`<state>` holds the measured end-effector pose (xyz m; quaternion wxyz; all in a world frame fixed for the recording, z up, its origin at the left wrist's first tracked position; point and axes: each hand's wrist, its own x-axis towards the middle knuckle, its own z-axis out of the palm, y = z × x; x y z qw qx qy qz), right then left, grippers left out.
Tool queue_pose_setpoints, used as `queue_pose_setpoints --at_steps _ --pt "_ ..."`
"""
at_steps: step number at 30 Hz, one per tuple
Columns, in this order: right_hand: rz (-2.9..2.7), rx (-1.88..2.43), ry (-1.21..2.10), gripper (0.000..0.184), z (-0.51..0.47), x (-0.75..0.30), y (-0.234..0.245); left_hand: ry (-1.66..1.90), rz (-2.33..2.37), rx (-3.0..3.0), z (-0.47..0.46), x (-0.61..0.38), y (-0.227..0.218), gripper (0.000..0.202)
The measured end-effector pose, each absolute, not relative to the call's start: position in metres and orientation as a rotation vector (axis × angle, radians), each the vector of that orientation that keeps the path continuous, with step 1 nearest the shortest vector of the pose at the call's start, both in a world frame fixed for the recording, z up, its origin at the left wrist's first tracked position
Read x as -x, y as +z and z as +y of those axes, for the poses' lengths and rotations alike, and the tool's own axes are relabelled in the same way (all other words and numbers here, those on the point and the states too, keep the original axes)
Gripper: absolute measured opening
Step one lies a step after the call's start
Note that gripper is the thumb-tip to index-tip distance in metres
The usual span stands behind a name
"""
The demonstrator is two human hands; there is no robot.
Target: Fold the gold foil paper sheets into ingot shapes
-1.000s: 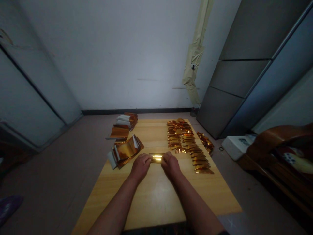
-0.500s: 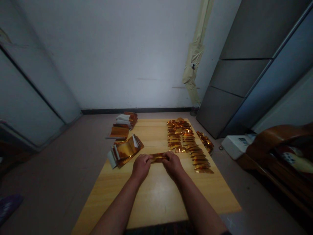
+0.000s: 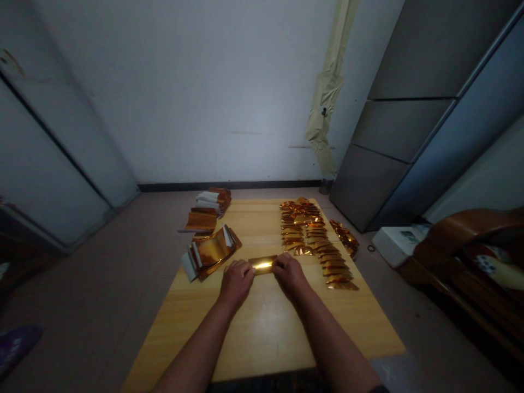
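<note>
My left hand (image 3: 236,283) and my right hand (image 3: 291,277) rest on a low wooden table (image 3: 262,333), each pinching one end of a small gold foil sheet (image 3: 262,265) between them. The sheet lies near the table's middle and catches the light. Both hands have their fingers curled onto the foil. A fanned stack of gold foil sheets (image 3: 209,252) sits just left of my left hand. Rows of folded gold foil pieces (image 3: 315,240) run along the table to the right of my right hand.
More stacks of foil sheets (image 3: 207,210) lie at the table's far left corner, and loose folded pieces (image 3: 344,237) spill off its right edge. A grey cabinet (image 3: 401,136) stands to the right, a white box (image 3: 395,244) and wooden furniture (image 3: 470,256) beside it. A white wall closes the back.
The foil sheet between my hands has been turned and flattened, its shiny face showing brighter again. My hands stayed in almost the same place, a little closer to me.
</note>
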<state>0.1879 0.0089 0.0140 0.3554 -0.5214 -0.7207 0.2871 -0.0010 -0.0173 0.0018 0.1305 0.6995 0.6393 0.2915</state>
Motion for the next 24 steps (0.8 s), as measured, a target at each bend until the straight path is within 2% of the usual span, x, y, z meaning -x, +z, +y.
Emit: queue_pose_setpoints --at_steps 15,24 --pt "-1.924 1.506 0.65 0.015 0.014 -0.181 0.007 0.501 2.062 -2.244 -0.011 -0.004 0.007 0.022" --pt "-1.958 1.575 0.616 0.015 0.015 -0.18 0.011 0.444 2.095 -2.267 -0.012 -0.006 0.01 0.02"
